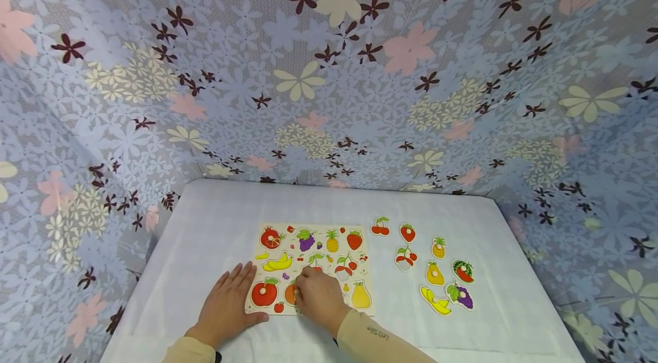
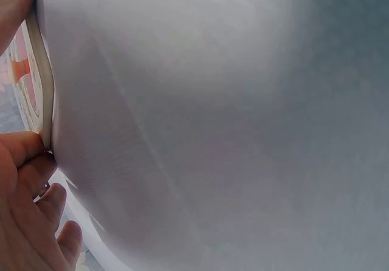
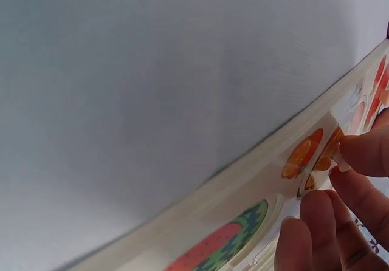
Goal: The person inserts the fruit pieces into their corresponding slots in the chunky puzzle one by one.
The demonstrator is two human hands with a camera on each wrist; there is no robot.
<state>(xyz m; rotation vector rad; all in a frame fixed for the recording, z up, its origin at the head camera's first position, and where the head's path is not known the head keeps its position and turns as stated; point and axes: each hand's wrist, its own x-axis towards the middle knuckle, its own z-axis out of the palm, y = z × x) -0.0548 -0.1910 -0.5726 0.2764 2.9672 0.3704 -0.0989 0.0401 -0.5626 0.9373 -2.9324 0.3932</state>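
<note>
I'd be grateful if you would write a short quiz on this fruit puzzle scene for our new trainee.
1. Which hand is pinching the orange piece: A) the left, or B) the right?
2. How many loose pieces lie on the table, to the right of the puzzle board in the head view?
3. True or false: the loose banana piece lies farther from the person than the loose pineapple piece.

Key:
1. B, the right hand.
2. Eight.
3. False: the banana piece lies nearer the person than the pineapple piece.
</note>
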